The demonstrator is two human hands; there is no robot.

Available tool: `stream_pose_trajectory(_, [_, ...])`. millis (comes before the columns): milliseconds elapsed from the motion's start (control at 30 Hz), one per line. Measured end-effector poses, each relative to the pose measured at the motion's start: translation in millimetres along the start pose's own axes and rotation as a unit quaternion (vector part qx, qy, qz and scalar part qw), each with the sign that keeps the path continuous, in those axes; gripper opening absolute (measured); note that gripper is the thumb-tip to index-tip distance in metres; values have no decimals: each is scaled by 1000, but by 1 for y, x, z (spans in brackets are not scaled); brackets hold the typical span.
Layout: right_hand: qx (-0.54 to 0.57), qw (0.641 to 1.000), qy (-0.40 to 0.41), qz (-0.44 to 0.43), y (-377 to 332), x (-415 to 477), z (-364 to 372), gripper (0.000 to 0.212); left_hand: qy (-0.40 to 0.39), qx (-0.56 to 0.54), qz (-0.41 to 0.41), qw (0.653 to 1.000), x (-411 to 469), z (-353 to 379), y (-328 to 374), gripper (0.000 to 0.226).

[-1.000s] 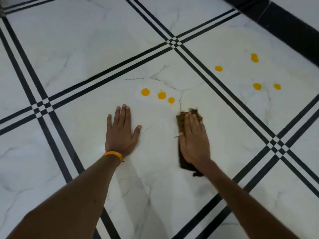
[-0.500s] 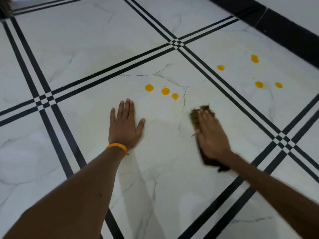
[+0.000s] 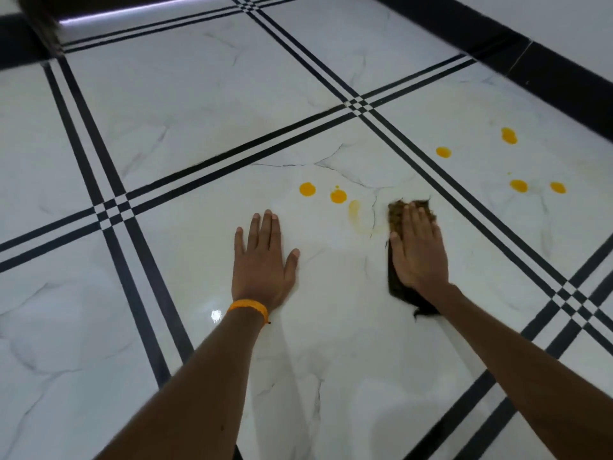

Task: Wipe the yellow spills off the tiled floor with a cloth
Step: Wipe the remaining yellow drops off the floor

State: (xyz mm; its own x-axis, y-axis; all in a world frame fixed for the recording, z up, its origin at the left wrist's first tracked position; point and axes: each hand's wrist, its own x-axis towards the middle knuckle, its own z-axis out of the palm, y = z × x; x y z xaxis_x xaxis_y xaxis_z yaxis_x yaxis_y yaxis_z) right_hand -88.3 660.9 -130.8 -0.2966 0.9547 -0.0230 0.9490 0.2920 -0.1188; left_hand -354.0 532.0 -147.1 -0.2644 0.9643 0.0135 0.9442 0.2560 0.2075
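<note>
My right hand lies flat on a dark brown cloth, pressing it onto the white marble tile. Just left of the cloth a faint yellow smear curves down the tile. Two round yellow spills sit further left, ahead of my left hand, which rests flat on the floor with fingers apart and holds nothing. An orange band circles that wrist. Several more yellow spots lie on the tile to the right, beyond the black stripes.
Black double stripes cross the white floor in a grid. A black skirting runs along the wall at the upper right. A dark blurred object hangs at the top left corner.
My right hand swept the cloth left over the nearest yellow spot and back, leaving it a faint smear. The left hand stayed planted. The view shifted slightly.
</note>
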Motion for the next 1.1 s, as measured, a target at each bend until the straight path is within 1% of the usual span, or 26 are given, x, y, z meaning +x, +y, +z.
stream_pose_trajectory(33, [7,999,1,44,-7,23,0,76,-3,-1,3,1000,0,0,0,76])
stream_pose_trajectory(67, [15,998,16,67,-21,50,3,75,0,-4,1,1000,1,1,0,75])
stream_pose_trajectory(100, [21,997,17,67,-44,74,4,73,4,-8,-1,1000,5,1,-1,74])
stream_pose_trajectory(133, [22,998,19,49,-67,89,5,72,5,-12,0,1000,9,-1,-2,74])
stream_pose_trajectory(200, [26,999,6,-33,-99,87,11,72,3,-9,1,1000,11,0,-4,73])
stream_pose_trajectory(267, [11,994,-12,-105,-90,41,17,71,-3,-5,1,1000,6,1,-6,72])
stream_pose_trajectory(300, [16,993,-11,-120,-73,16,18,70,-4,-4,0,1000,4,2,-7,72])
stream_pose_trajectory(333, [21,993,-8,-117,-54,3,13,70,-1,-6,-4,1000,5,3,-6,72])
stream_pose_trajectory(400, [26,998,-16,-63,-33,18,6,72,0,-13,-4,1000,8,1,-6,72])
stream_pose_trajectory(433, [23,999,-15,-22,-40,38,1,74,9,-12,-6,1000,9,1,-7,72])
stream_pose_trajectory(500, [30,999,5,12,-82,76,1,72,15,-15,-7,1000,9,-1,-8,72])
stream_pose_trajectory(533, [33,999,8,0,-108,81,2,70,10,-19,-4,1000,10,-2,-8,71])
stream_pose_trajectory(600, [17,997,8,-72,-139,65,13,69,9,-17,-3,1000,10,-3,-6,71])
stream_pose_trajectory(667, [29,989,-13,-142,-127,42,15,71,8,-30,1,1000,9,-3,-1,72])
stream_pose_trajectory(700, [31,988,-5,-149,-111,36,15,73,7,-42,1,999,9,-5,0,72])
stream_pose_trajectory(767, [23,992,6,-120,-81,42,13,77,19,-72,-6,997,11,-13,-8,71])
stream_pose_trajectory(833, [6,996,-4,-83,-68,64,14,72,38,-51,-21,998,25,-22,-32,69])
stream_pose_trajectory(900, [2,999,8,-47,-75,82,16,66,52,-4,-62,997,41,-31,-59,69])
stream_pose_trajectory(967, [-2,999,20,-33,-87,85,11,66,38,7,-76,996,48,-29,-75,69])
stream_pose_trajectory(1067, [10,991,23,-130,-89,56,9,71,49,-1,-73,996,51,-22,-79,67])
stream_pose_trajectory(1100, [15,986,12,-165,-84,43,13,69,41,-3,-66,997,53,-19,-78,65])
